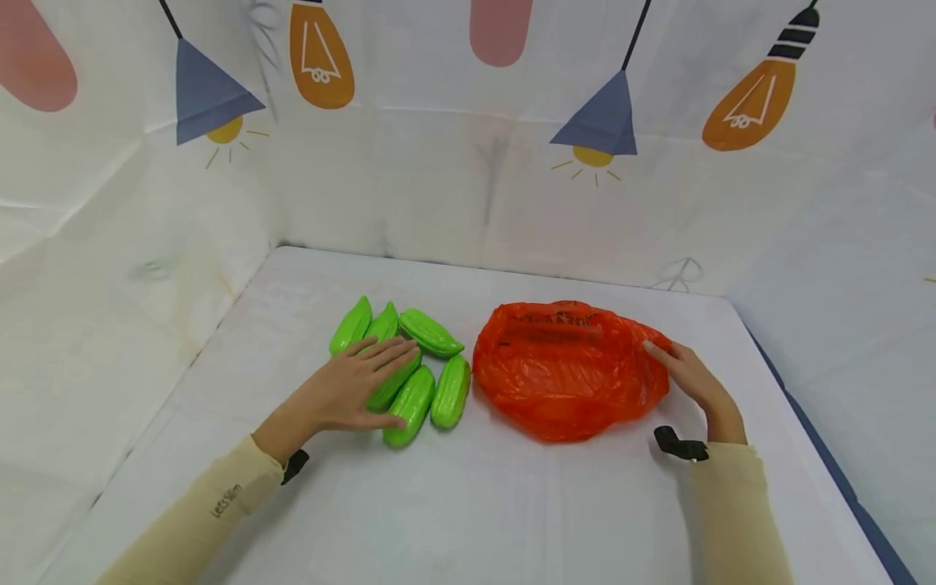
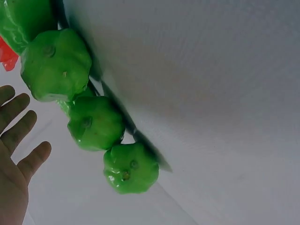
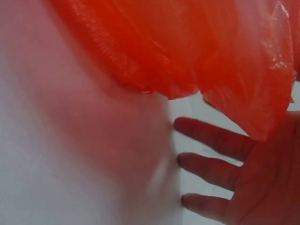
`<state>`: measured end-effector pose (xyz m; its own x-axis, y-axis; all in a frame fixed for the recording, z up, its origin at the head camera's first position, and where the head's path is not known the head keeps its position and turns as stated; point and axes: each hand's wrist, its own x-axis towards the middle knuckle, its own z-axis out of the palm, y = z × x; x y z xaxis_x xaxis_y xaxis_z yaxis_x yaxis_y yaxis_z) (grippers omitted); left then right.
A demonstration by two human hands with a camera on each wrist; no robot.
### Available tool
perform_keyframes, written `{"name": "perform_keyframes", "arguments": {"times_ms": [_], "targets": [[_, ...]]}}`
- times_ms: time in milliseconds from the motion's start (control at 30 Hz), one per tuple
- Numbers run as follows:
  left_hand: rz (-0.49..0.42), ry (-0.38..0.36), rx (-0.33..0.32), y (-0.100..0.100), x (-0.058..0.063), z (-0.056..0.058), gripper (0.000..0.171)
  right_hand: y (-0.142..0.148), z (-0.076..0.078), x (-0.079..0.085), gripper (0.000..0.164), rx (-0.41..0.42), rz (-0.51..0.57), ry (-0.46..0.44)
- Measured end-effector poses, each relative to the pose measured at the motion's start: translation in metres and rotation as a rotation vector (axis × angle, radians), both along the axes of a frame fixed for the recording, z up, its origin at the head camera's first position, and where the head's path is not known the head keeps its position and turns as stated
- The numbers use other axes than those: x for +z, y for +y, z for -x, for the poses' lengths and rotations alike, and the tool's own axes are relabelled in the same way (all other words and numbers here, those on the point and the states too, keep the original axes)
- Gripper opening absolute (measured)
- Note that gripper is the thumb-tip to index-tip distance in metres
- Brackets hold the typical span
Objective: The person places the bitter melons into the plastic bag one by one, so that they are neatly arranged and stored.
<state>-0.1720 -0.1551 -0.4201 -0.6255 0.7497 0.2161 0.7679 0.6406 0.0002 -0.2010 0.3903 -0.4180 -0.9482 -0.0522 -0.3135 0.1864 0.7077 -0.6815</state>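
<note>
Several glossy green ribbed gourds (image 1: 450, 392) lie in a loose cluster on the white table, left of the bag. Over them my left hand (image 1: 357, 383) is spread with straight fingers; it grips nothing. In the left wrist view the rounded gourd ends (image 2: 96, 123) show beside the fingers (image 2: 21, 133). A crumpled red plastic bag (image 1: 563, 374) sits right of the gourds. At its right edge my right hand (image 1: 691, 375) holds the plastic, thumb in front. Three extended fingers (image 3: 211, 173) show below the bag in the right wrist view; the index finger is hidden.
The white tabletop (image 1: 468, 512) extends in front of the bag and gourds. A white sheet printed with lamps and bulbs (image 1: 409, 179) hangs behind the table and along its sides. Dark straps (image 1: 680, 445) are on both wrists.
</note>
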Motion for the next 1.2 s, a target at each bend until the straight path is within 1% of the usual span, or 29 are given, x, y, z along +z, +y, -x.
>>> {"name": "perform_keyframes", "arguments": {"times_ms": [233,467,667,900,1067,1200], "targets": [[0.022,0.019,-0.06,0.002,-0.008,-0.002,0.105,0.001,0.0,-0.001,0.093,-0.046,-0.009,-0.063],[0.017,-0.007,-0.077,0.005,-0.012,-0.004,0.105,0.001,-0.002,-0.002,0.094,-0.056,-0.062,-0.061],[0.022,-0.018,-0.069,0.004,-0.014,-0.004,0.113,-0.001,-0.001,-0.002,0.096,-0.074,-0.046,-0.082],[0.02,-0.019,-0.045,0.004,-0.016,-0.003,0.124,-0.003,0.001,-0.005,0.094,-0.065,-0.04,-0.073],[0.033,-0.044,-0.033,0.005,-0.015,-0.003,0.127,-0.003,0.002,-0.004,0.093,-0.067,-0.041,-0.073],[0.054,-0.041,-0.027,0.007,-0.015,-0.003,0.128,-0.003,0.002,-0.003,0.095,-0.073,-0.044,-0.077]]}}
